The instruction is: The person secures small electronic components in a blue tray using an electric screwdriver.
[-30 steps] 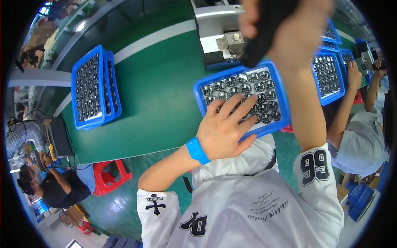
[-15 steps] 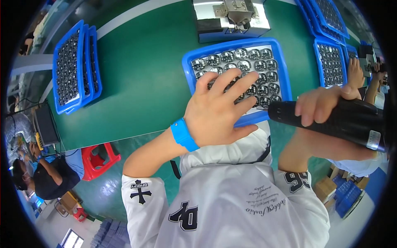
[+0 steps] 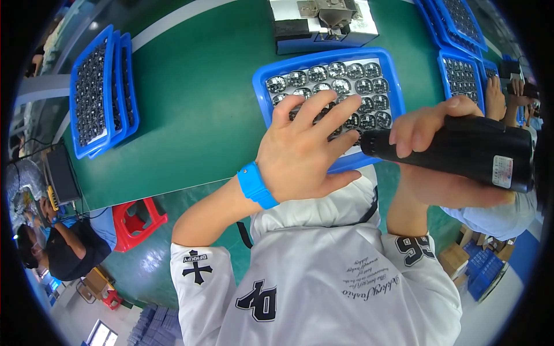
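In front of me a blue tray (image 3: 393, 75) lies on the green table, lined with white and set with rows of small round black-and-silver parts (image 3: 318, 73). My left hand (image 3: 303, 147), a blue band at its wrist, is spread flat over the tray's near left portion. Its fingertips rest on or just above the parts; contact cannot be made out. My right hand (image 3: 430, 130) grips a thick black electric screwdriver (image 3: 470, 153), held nearly level. The tool's nose points left over the tray's near right corner, beside my left fingers; its tip is hidden.
Beyond the tray stands a white and black box with a metal fixture (image 3: 329, 23). Stacked blue trays (image 3: 92, 95) of parts are at the far left, others (image 3: 461, 72) at the right. Co-workers' hands (image 3: 495, 98) show at the right. A red stool (image 3: 138, 222) is left, below the table edge.
My right hand has moved the electric screwdriver left and slightly up, its nose now nearer my left fingers. The left hand has stayed almost still over the tray.
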`<state>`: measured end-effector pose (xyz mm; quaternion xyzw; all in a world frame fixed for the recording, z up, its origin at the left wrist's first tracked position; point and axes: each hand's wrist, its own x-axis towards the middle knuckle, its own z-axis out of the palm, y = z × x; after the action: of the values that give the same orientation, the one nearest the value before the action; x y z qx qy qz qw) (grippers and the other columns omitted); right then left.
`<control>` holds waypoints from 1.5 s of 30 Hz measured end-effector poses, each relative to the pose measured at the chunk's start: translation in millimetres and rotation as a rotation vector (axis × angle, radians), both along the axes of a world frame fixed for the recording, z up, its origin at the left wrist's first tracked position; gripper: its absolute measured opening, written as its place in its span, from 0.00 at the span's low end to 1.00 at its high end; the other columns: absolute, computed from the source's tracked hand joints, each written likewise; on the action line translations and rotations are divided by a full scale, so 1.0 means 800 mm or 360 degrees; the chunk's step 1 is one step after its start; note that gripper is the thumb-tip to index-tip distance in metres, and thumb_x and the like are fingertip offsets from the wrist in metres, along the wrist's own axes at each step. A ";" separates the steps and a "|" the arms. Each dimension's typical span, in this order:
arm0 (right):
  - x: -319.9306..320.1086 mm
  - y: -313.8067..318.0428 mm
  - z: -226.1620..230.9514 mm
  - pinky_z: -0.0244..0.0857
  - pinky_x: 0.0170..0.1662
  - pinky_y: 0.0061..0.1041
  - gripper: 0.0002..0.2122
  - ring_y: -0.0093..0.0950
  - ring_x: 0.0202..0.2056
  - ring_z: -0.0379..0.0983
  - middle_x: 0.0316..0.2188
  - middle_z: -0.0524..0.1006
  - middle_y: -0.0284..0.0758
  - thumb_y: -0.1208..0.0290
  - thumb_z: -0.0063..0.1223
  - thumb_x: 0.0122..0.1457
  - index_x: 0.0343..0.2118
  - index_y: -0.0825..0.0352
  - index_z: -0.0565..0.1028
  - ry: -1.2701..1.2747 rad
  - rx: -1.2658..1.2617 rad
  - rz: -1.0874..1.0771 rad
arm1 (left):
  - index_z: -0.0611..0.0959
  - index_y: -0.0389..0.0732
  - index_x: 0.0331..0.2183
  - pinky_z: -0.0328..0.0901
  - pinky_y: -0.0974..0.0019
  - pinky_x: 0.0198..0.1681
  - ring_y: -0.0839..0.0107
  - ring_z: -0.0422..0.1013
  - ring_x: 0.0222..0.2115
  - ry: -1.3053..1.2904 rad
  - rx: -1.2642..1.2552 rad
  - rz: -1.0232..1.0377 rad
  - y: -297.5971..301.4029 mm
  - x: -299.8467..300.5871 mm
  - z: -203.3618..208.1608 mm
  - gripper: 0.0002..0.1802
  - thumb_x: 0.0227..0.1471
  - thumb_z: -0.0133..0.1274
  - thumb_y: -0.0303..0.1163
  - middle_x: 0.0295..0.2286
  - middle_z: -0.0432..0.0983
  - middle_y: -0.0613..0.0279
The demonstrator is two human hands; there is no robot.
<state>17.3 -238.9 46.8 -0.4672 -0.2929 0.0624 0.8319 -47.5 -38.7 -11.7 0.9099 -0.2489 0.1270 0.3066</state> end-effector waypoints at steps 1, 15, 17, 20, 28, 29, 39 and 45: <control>0.000 0.001 0.001 0.69 0.30 0.35 0.56 0.33 0.24 0.72 0.26 0.74 0.40 0.16 0.48 0.45 0.56 0.73 0.67 -0.0012 -0.0036 0.0031 | 0.89 0.49 0.39 0.51 0.50 0.61 0.59 0.61 0.58 0.0004 0.0010 0.0003 0.001 0.000 0.000 0.27 0.37 0.68 0.54 0.59 0.69 0.62; -0.022 0.008 -0.003 0.68 0.31 0.35 0.51 0.34 0.24 0.74 0.26 0.75 0.40 0.18 0.57 0.40 0.46 0.70 0.68 -0.0062 -0.0328 -0.0094 | 0.90 0.44 0.39 0.48 0.47 0.65 0.60 0.60 0.62 0.0006 0.0073 -0.0109 0.005 0.002 0.000 0.23 0.40 0.66 0.44 0.61 0.68 0.66; -0.026 0.006 -0.002 0.68 0.31 0.35 0.50 0.34 0.24 0.74 0.26 0.75 0.40 0.18 0.58 0.39 0.45 0.70 0.68 -0.0044 -0.0368 -0.0120 | 0.90 0.44 0.38 0.48 0.47 0.64 0.60 0.60 0.62 -0.0001 0.0072 -0.0096 0.006 0.002 -0.001 0.22 0.40 0.66 0.43 0.60 0.68 0.66; -0.009 0.007 -0.005 0.68 0.31 0.35 0.51 0.34 0.24 0.74 0.26 0.75 0.40 0.18 0.56 0.40 0.46 0.70 0.68 -0.0013 -0.0328 -0.0080 | 0.90 0.43 0.38 0.49 0.46 0.64 0.60 0.60 0.62 -0.0034 0.0083 -0.0088 0.004 0.003 0.003 0.22 0.40 0.65 0.43 0.60 0.69 0.66; 0.005 0.011 0.009 0.69 0.32 0.32 0.55 0.31 0.24 0.74 0.27 0.75 0.39 0.17 0.52 0.42 0.55 0.71 0.67 0.0226 -0.0235 0.0019 | 0.89 0.44 0.40 0.50 0.45 0.64 0.58 0.60 0.63 0.0006 0.0109 -0.0124 0.009 0.002 0.007 0.25 0.37 0.66 0.43 0.60 0.69 0.65; 0.015 0.007 0.010 0.68 0.31 0.32 0.54 0.30 0.25 0.73 0.29 0.74 0.35 0.18 0.51 0.45 0.56 0.71 0.67 0.0123 -0.0108 0.0101 | 0.89 0.44 0.40 0.50 0.45 0.64 0.58 0.60 0.63 -0.0011 0.0123 -0.0118 0.009 0.001 0.007 0.25 0.37 0.66 0.43 0.60 0.69 0.65; 0.120 0.030 0.115 0.60 0.30 0.27 0.44 0.24 0.20 0.63 0.26 0.69 0.29 0.24 0.31 0.61 0.57 0.69 0.68 -0.0418 -0.0099 0.0565 | 0.88 0.52 0.41 0.47 0.42 0.65 0.58 0.64 0.61 0.0044 0.0163 -0.0095 0.000 0.001 0.013 0.26 0.33 0.67 0.43 0.61 0.69 0.62; 0.132 0.132 0.130 0.63 0.15 0.21 0.43 0.24 0.10 0.65 0.11 0.70 0.35 0.24 0.29 0.62 0.34 0.71 0.75 0.0000 -0.0214 -0.0689 | 0.84 0.51 0.48 0.46 0.38 0.64 0.54 0.61 0.62 0.0129 0.0133 -0.0077 0.012 -0.013 0.024 0.31 0.39 0.67 0.48 0.62 0.65 0.53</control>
<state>123.2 -133.6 151.1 -0.5734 -0.1811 -0.0982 0.7929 -57.7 -28.8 7.2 0.9200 -0.2632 0.0721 0.2812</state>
